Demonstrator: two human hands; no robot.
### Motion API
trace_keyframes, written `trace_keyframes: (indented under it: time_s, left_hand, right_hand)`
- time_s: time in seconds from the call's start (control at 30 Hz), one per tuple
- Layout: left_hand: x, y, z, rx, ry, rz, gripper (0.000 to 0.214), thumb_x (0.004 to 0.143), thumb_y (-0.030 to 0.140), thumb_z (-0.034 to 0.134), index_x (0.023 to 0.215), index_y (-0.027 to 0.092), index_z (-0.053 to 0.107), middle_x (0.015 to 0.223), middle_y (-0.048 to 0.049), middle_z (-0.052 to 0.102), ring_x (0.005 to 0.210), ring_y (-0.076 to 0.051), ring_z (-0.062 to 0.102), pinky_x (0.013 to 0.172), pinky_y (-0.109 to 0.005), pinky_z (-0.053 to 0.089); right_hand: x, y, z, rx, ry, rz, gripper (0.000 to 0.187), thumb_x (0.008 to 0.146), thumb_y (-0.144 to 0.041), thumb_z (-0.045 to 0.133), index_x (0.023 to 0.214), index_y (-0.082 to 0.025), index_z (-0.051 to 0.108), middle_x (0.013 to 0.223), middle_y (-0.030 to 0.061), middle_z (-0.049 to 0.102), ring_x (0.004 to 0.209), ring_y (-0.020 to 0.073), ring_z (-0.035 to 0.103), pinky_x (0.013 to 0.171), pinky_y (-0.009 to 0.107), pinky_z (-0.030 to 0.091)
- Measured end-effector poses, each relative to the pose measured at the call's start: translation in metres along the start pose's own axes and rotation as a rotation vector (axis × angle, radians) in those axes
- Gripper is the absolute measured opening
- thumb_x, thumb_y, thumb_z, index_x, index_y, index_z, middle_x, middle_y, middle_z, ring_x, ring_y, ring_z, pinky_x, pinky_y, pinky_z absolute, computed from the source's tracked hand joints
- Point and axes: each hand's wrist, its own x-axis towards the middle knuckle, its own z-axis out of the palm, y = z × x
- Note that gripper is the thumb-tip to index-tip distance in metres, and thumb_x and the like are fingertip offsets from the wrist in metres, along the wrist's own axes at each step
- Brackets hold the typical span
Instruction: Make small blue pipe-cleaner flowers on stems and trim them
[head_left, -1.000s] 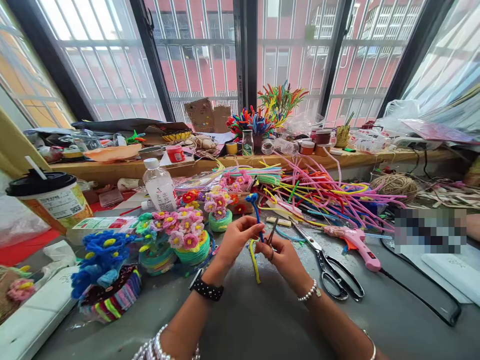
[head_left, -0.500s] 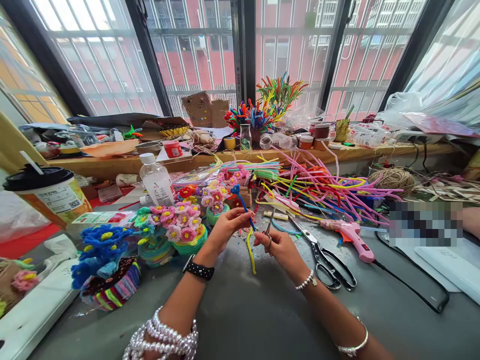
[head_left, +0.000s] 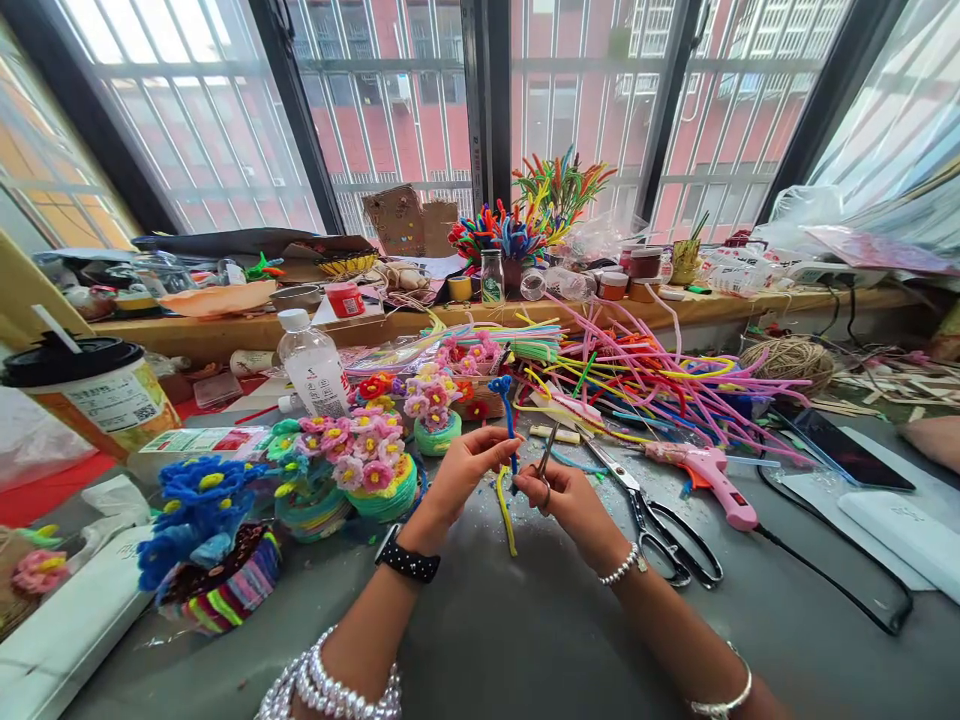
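**Blue chenille stem (head_left: 509, 412), pinched upright above a grey tabletop (head_left: 540, 620)**

Head view. We see the left hand (head_left: 474, 468) gripping the stem between thumb and fingertips, its curled head uppermost, presumably to steady it. The right hand (head_left: 562, 494) closes its fingers on small scissors (head_left: 550, 446), whose blades point up just beside the stem; whether its fingertips also touch the stem's lower end, we cannot tell. Large scissors (head_left: 636, 505) and a pink glue gun (head_left: 726, 488) lie rightward, probably for easy reach. Beyond, we note a cluttered wooden ledge (head_left: 172, 334) beneath barred windows (head_left: 570, 120).
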Motion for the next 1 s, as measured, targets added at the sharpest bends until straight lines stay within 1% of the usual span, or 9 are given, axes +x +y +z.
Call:
trace_keyframes:
  time_s: [0.1,0.2,0.33,0.43,0.53,0.6,0.67,0.83,1.0]
  left_hand:
    - [-0.002,0.001,0.002,0.009,0.016,0.008,0.016,0.063,0.028,0.063,0.073,0.016,0.065,0.063,0.0016,0.057,0.056,-0.007,0.047,0.052,-0.017,0.036]
    - [-0.003,0.001,0.002,-0.053,0.075,0.002,0.017,0.063,0.029,0.063,0.074,0.016,0.065,0.066,0.0009,0.058,0.059,-0.007,0.048,0.057,-0.018,0.038]
    - [-0.004,0.002,-0.001,-0.187,0.129,-0.005,0.015,0.062,0.028,0.064,0.072,0.017,0.064,0.071,0.0009,0.059,0.062,-0.007,0.049,0.062,-0.019,0.039]
    - [-0.005,0.002,-0.003,-0.231,0.151,0.001,0.013,0.061,0.028,0.064,0.071,0.018,0.064,0.072,0.0016,0.06,0.063,-0.007,0.049,0.062,-0.018,0.039]
    - [-0.005,0.003,-0.003,-0.223,0.157,0.01,0.015,0.06,0.027,0.065,0.069,0.017,0.064,0.068,0.0016,0.058,0.061,-0.007,0.049,0.061,-0.019,0.038]
    - [-0.005,0.003,-0.003,-0.217,0.16,0.01,0.016,0.058,0.027,0.066,0.069,0.016,0.064,0.067,0.0016,0.058,0.061,-0.007,0.048,0.061,-0.019,0.038]
    - [-0.004,0.003,-0.002,-0.22,0.17,0.008,0.017,0.057,0.028,0.067,0.068,0.016,0.064,0.067,0.0014,0.058,0.06,-0.007,0.048,0.06,-0.019,0.038]
    - [-0.005,0.002,-0.002,-0.212,0.15,-0.003,0.017,0.057,0.027,0.067,0.069,0.016,0.064,0.066,0.0012,0.059,0.058,-0.007,0.046,0.057,-0.019,0.036]
    - [-0.007,0.002,-0.002,-0.226,0.121,-0.016,0.014,0.058,0.026,0.066,0.069,0.017,0.064,0.069,0.0016,0.059,0.063,-0.007,0.048,0.06,-0.018,0.036]
  right_hand:
    - [0.0,0.0,-0.001,-0.049,0.005,-0.005,0.029,0.068,-0.044,0.053,0.067,-0.015,0.052,0.056,-0.0031,0.042,0.052,0.0089,0.036,0.048,0.02,0.029]
    - [-0.001,0.0,-0.002,-0.225,0.011,-0.063,0.034,0.07,-0.048,0.05,0.063,-0.014,0.055,0.056,-0.0016,0.045,0.053,0.0101,0.039,0.05,0.021,0.03]
    - [-0.003,-0.001,0.0,-0.356,-0.148,-0.05,0.052,0.073,-0.059,0.037,0.058,-0.013,0.057,0.051,0.0004,0.047,0.051,0.0115,0.044,0.051,0.022,0.032]
    - [-0.006,-0.001,0.002,-0.425,-0.217,-0.095,0.065,0.069,-0.069,0.025,0.062,-0.013,0.057,0.057,0.0024,0.051,0.055,0.0129,0.046,0.053,0.023,0.034]
    - [-0.008,0.0,0.003,-0.455,-0.305,-0.158,0.074,0.066,-0.074,0.013,0.068,-0.014,0.057,0.064,0.0041,0.054,0.06,0.0142,0.047,0.054,0.024,0.036]
    - [-0.009,0.001,0.003,-0.465,-0.373,-0.192,0.076,0.065,-0.074,0.011,0.068,-0.014,0.057,0.069,0.0049,0.055,0.062,0.0145,0.047,0.056,0.024,0.037]
    - [-0.011,0.002,0.003,-0.48,-0.409,-0.204,0.076,0.064,-0.074,0.011,0.067,-0.014,0.057,0.071,0.0051,0.054,0.061,0.0139,0.047,0.056,0.025,0.037]
    - [-0.017,0.003,0.004,-0.492,-0.384,-0.215,0.073,0.065,-0.073,0.013,0.065,-0.014,0.056,0.068,0.004,0.052,0.059,0.0126,0.045,0.054,0.024,0.035]
    - [-0.018,0.003,0.004,-0.495,-0.346,-0.227,0.066,0.067,-0.072,0.022,0.06,-0.014,0.054,0.064,0.0026,0.05,0.056,0.0113,0.043,0.051,0.022,0.032]
